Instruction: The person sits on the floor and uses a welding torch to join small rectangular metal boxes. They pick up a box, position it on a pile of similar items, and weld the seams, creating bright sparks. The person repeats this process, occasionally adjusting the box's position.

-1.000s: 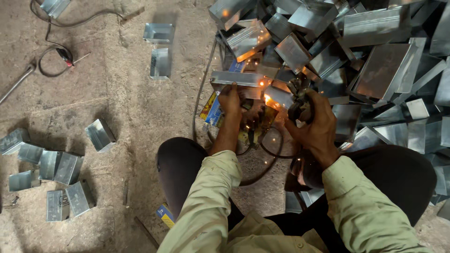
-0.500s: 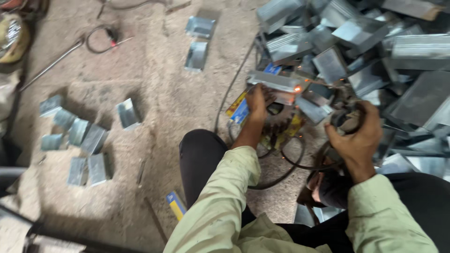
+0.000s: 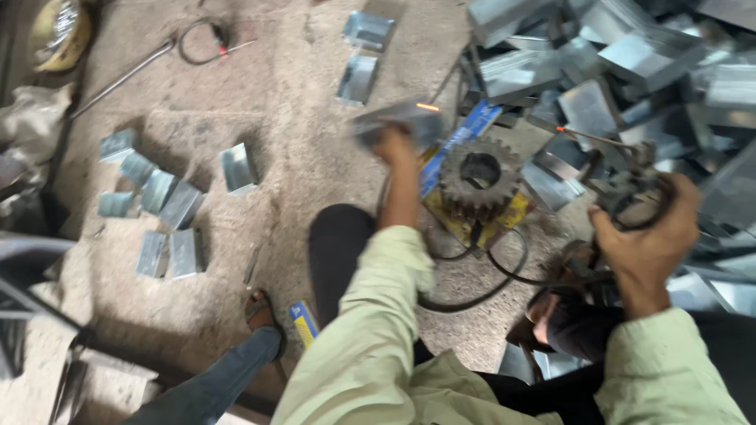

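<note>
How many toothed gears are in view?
1: a large gear on the floor between the left hand and right hand. The metal pile may hide others.

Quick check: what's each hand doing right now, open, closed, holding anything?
Left hand: closed on a bent sheet-metal piece, lifted over the floor; blurred.
Right hand: closed around a welding electrode holder, beside the large gear.

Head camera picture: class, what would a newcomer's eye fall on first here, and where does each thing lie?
A large toothed gear lies on the dirt floor at the centre. Just left of it, the left hand lifts a blurred metal box piece with a glowing orange spot, while the right hand grips a welding electrode holder at the right, beside a heap of shiny metal boxes.
</note>
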